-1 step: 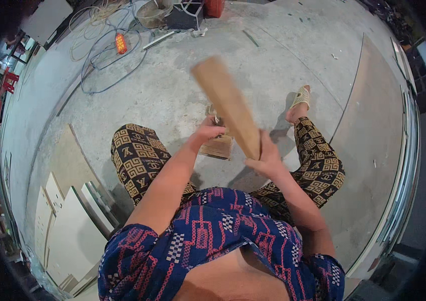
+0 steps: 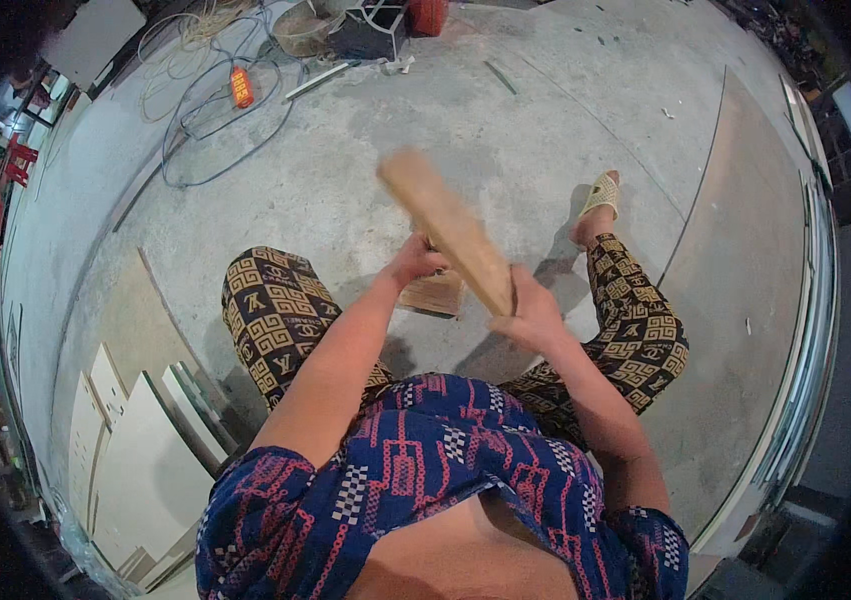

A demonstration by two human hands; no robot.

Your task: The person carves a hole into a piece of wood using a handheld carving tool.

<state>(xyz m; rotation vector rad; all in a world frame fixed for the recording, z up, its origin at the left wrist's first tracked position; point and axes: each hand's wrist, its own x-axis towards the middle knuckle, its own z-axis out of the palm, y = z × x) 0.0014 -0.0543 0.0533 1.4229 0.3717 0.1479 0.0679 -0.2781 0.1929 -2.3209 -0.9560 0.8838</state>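
My right hand [image 2: 532, 312] is wrapped round the near end of a long piece of wood [image 2: 455, 240]. Its far end is blurred by motion and slants away to the upper left. Beside it, my left hand [image 2: 419, 260] is closed, fingers pressed together, just over a small wooden block [image 2: 432, 294] that lies on the floor between my legs. Whatever the left fingers pinch is hidden behind the raised wood and the fingers themselves.
Blue and pale cables [image 2: 207, 130] lie coiled at the far left with an orange socket block [image 2: 241, 87]. A basin [image 2: 302, 28] stands at the back. White boards [image 2: 145, 470] lean at my left; a large sheet [image 2: 735, 270] lies at right.
My right hand has swung the long piece of wood downward, its far end now lower and nearer the left hand. The left hand stays over the block.
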